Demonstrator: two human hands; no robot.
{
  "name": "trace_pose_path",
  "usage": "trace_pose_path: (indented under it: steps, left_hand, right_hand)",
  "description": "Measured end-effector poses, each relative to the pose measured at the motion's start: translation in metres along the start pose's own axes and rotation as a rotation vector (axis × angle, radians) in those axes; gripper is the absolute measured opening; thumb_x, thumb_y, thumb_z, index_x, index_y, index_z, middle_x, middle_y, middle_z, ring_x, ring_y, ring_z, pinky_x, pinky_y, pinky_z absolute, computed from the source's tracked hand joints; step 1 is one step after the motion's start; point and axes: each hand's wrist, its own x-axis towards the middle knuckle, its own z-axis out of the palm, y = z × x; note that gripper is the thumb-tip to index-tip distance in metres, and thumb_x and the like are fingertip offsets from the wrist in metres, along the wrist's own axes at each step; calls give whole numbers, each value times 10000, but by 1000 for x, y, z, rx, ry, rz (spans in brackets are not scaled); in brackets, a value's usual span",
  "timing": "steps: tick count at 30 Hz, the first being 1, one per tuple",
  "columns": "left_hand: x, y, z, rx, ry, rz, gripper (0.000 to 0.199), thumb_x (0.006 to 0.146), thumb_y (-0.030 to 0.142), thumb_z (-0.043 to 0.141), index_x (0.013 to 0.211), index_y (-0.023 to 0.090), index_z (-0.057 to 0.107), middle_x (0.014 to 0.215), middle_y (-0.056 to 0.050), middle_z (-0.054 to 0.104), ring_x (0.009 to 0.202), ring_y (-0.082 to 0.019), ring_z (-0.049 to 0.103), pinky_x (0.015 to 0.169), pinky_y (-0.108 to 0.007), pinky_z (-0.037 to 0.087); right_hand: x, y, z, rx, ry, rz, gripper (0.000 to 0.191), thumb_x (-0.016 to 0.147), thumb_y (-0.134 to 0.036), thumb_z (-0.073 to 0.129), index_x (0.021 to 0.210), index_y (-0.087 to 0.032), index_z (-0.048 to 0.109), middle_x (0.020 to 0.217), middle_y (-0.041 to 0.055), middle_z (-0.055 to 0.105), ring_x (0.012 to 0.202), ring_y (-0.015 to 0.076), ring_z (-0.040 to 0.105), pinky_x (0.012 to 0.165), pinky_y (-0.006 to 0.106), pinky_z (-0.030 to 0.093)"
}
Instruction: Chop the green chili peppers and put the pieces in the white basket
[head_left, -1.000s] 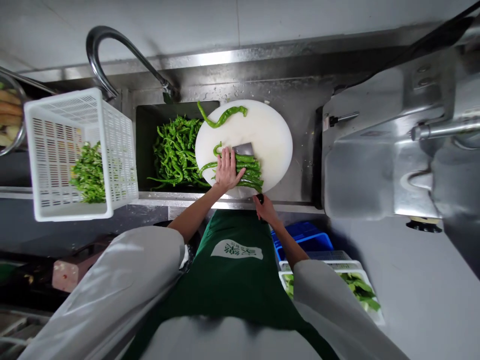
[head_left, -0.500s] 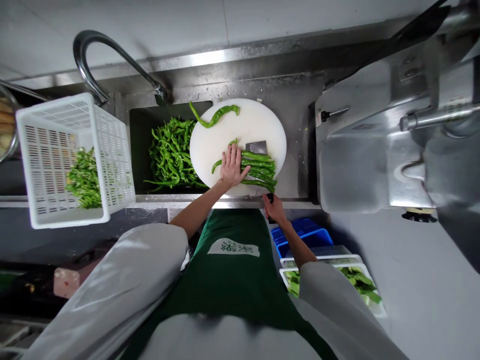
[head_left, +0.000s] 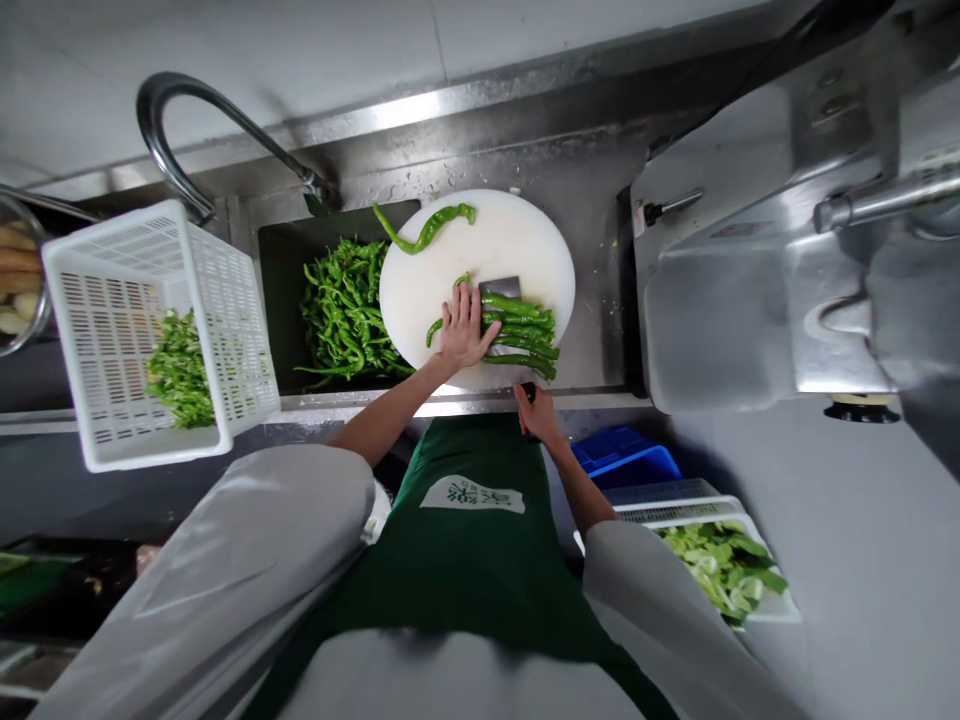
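Observation:
My left hand lies flat with its fingers spread over the left part of a row of long green peppers. They rest on a round white cutting board. My right hand is closed around the black handle of a knife at the board's near edge. Its wide blade shows beyond the far side of the row and in a gap between peppers; the rest of it is hidden by them. One curved green pepper lies apart at the board's upper left.
Left of the board, a dark sink basin holds a heap of green peppers. A white plastic basket with chopped greens and a curved faucet stand farther left. A metal machine is on the right; leafy greens sit below in a crate.
My right hand and the knife have shifted left along the pepper row, closer to my left hand. My left hand stays flat on the peppers. The camera view has tilted slightly.

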Motion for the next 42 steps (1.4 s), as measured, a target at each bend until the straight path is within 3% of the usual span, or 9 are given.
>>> trace_pose_path:
  steps: [5, 11, 15, 21, 26, 34, 42]
  left_hand:
    - [-9, -29, -16, 11, -78, 168, 782, 1026, 586, 211, 1628, 87, 242, 1671, -150, 291, 1598, -279, 88, 1287, -579, -3]
    - [-17, -28, -6, -1, -67, 132, 779, 1034, 550, 178, 1636, 55, 184, 1699, -153, 199, 1602, -273, 49, 1296, -544, 17]
    - [-16, -29, -4, 2, -68, 161, 806, 1027, 580, 188, 1643, 61, 156, 1707, -142, 169, 1602, -267, 45, 1299, -527, 0]
    - [-13, -40, -11, -62, -110, 174, 811, 1029, 595, 186, 1651, 80, 110, 1713, -153, 127, 1603, -276, 18, 1286, -555, -6]
    - [-2, -68, -25, -88, -232, 378, 786, 1037, 590, 178, 1657, 112, 117, 1711, -137, 152, 1601, -281, 49, 1274, -561, -58]
    - [0, -77, -21, -131, -190, 390, 916, 992, 694, 243, 1657, 85, 81, 1711, -176, 114, 1598, -316, 29, 1279, -546, -72]
    - [0, -81, -17, -157, -163, 414, 920, 997, 685, 236, 1650, 59, 68, 1703, -201, 124, 1598, -321, 42, 1270, -568, -67]
  right_hand:
    - [-5, -2, 15, 37, 25, 18, 523, 925, -762, 409, 867, -256, 529, 443, -12, 536, 380, 198, 558, 442, 316, 450]
    - [-4, -6, 40, 94, 54, 45, 514, 951, -712, 399, 1035, -231, 557, 477, -4, 548, 394, 226, 556, 443, 353, 460]
    - [-9, -4, 40, 18, 31, 23, 484, 938, -709, 431, 945, -243, 560, 425, -13, 497, 385, 231, 543, 483, 369, 481]
    - [-6, -25, 58, 45, 37, 49, 521, 945, -734, 392, 942, -238, 554, 448, 11, 533, 390, 237, 561, 463, 363, 464]
    - [-9, -33, 63, 13, 81, 67, 529, 937, -742, 410, 936, -237, 567, 452, 19, 546, 396, 234, 567, 489, 365, 476]
    - [-7, -52, 92, 43, 157, 139, 525, 937, -717, 434, 976, -217, 588, 497, 55, 594, 402, 245, 583, 433, 362, 452]
    - [-5, -72, 116, -121, 230, 198, 568, 988, -659, 396, 1041, -130, 595, 596, 118, 653, 502, 271, 641, 528, 375, 502]
